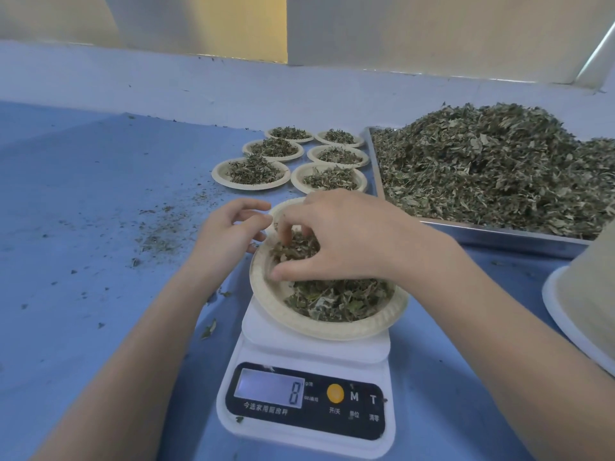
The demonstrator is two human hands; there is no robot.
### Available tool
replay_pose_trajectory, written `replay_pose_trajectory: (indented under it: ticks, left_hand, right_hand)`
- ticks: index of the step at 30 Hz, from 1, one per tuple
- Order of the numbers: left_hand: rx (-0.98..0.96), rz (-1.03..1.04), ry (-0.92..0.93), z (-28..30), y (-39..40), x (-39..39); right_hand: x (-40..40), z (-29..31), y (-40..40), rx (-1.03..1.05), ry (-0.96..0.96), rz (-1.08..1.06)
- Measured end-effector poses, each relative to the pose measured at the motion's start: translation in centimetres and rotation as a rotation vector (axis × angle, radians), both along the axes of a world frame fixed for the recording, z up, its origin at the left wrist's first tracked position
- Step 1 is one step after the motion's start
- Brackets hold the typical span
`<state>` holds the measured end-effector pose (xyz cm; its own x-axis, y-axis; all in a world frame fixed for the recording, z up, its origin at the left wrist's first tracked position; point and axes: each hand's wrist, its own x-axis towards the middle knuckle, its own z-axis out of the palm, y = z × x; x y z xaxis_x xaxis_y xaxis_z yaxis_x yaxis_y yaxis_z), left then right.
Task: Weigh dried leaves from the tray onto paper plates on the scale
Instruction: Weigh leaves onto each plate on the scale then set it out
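While the right hand [346, 237] sits over the paper plate [327, 322] on the scale [309, 354], its fingers curl down into the dried leaves [336, 299] and pinch a tuft at the plate's far-left side; judged: trimming or topping up the portion, mid-weigh. Display [269, 387] shows a single 8 right now. Left hand [229, 231] hovers just left of the grip, fingers loosely spread, holding nothing, close to the plate rim; can't tell if it touches. A second plate edge [286, 207] peeks out just beyond the grip. Source tray [499, 236] is to the right of the grip and beyond it, heaped with leaves, well within reach. Six filled plates [253, 174] sit beyond the grip in two rows, just left of the tray. Next move likely: let go or lift clear so the reading settles without hand load, then adjust by small pinches. Risk: hand weight on the plate skews the number. Surface is a blue table [83, 261], leaf crumbs [159, 234] scattered left of the grip. Stack of empty plates [585, 304] near right. Pale wall [432, 31] behind, yellow strip [246, 24] in it.
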<state>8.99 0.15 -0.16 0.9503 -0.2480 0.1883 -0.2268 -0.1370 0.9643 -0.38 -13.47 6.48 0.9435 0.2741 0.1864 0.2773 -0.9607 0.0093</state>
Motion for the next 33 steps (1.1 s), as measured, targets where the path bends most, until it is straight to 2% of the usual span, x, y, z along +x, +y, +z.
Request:
replay_pose_trajectory:
  ticks: [4, 8, 16, 20, 33]
  left_hand:
    - [-0.014, -0.002, 0.011, 0.0, -0.1, 0.0]
    - [-0.001, 0.000, 0.005, -0.1, 0.0, 0.1]
    - [0.000, -0.004, 0.010, -0.1, 0.1, 0.1]
    - [0.005, -0.005, 0.011, -0.1, 0.1, 0.1]
    - [0.010, -0.011, 0.010, -0.2, 0.1, 0.2]
  right_hand:
    - [0.4, -0.4, 0.1, -0.009, 0.066, -0.019]
    - [0.5, 0.2, -0.1, 0.063, 0.034, 0.013]
    - [-0.2, 3.1, -3.2, 0.431, -0.152, -0.040]
    - [-0.4, 3.6, -4.7, 0.597, -0.180, -0.074]
    - [-0.3, 3.6, -5.5, 0.627, -0.161, -0.098]
